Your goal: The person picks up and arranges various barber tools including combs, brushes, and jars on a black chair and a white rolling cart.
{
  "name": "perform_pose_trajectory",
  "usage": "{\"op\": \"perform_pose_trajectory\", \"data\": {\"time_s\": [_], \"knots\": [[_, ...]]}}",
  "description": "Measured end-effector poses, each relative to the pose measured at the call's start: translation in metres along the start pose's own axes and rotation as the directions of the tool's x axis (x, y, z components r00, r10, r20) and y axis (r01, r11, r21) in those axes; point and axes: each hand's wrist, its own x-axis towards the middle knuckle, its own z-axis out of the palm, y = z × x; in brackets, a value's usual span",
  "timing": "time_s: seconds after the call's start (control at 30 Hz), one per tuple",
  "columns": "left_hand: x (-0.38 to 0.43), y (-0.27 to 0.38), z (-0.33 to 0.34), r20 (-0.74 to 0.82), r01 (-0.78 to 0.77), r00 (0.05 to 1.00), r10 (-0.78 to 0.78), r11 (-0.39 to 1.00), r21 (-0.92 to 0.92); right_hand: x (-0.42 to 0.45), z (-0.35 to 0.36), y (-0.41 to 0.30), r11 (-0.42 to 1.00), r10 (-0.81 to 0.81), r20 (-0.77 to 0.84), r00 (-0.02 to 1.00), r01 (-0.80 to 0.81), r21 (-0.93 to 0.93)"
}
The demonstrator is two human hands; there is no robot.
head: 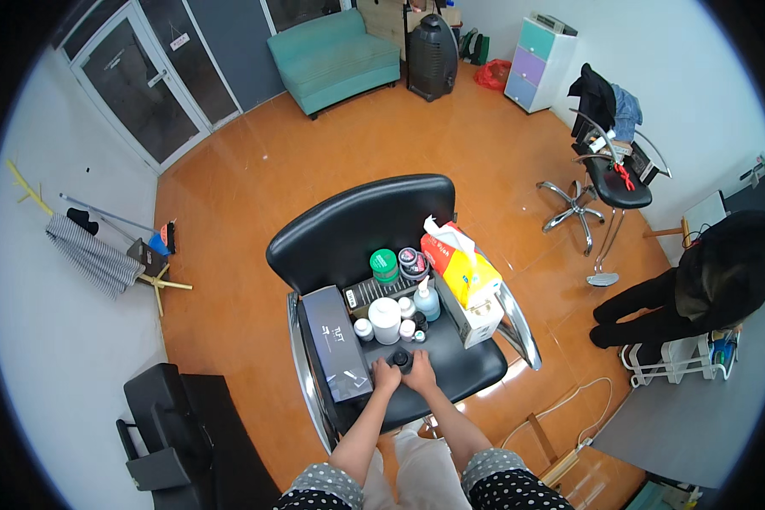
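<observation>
A black padded chair [468, 373] with chrome arms stands before me. Both my left hand [386, 376] and my right hand [419, 372] close around a small dark bottle with a black cap [401, 359], one from each side, at the seat's front. Behind it stand several white bottles and jars, the largest a white jar [384, 320], and a clear blue pump bottle [427, 303]. Farther back are a green-lidded jar [384, 264] and stacked pink-and-black tubs [413, 262]. A long grey box [336, 347] lies left; a red-yellow tissue pack [462, 261] rests on a white box [482, 324] at right.
A person in dark clothes [717, 280] stands at the right, by a grey table [656, 421] with a white rack [676, 360]. A wheeled chair [618, 188] holds clothes and boxes. A coat stand [159, 280] is left, a black chair [166, 421] lower left, a cable [564, 398] on the floor.
</observation>
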Motion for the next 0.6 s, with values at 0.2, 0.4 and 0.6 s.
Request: {"op": "perform_pose_trajectory", "data": {"time_s": [0.2, 0.4, 0.6], "knots": [[-0.013, 0.033, -0.012, -0.033, -0.177, 0.984, 0.175, 0.942, -0.285, -0.012, -0.031, -0.003, 0.95, -0.09, -0.366, 0.926, 0.19, 0.248], [-0.035, 0.088, -0.056, 0.21, -0.153, 0.909, 0.36, 0.756, -0.636, -0.033, -0.101, -0.049, 0.848, 0.011, -0.371, 0.929, 0.187, 0.495], [-0.096, 0.157, -0.132, 0.31, -0.314, 0.706, 0.637, 0.673, -0.67, -0.075, -0.171, -0.092, 0.7, -0.071, -0.371, 0.926, 0.311, 0.643]]}}
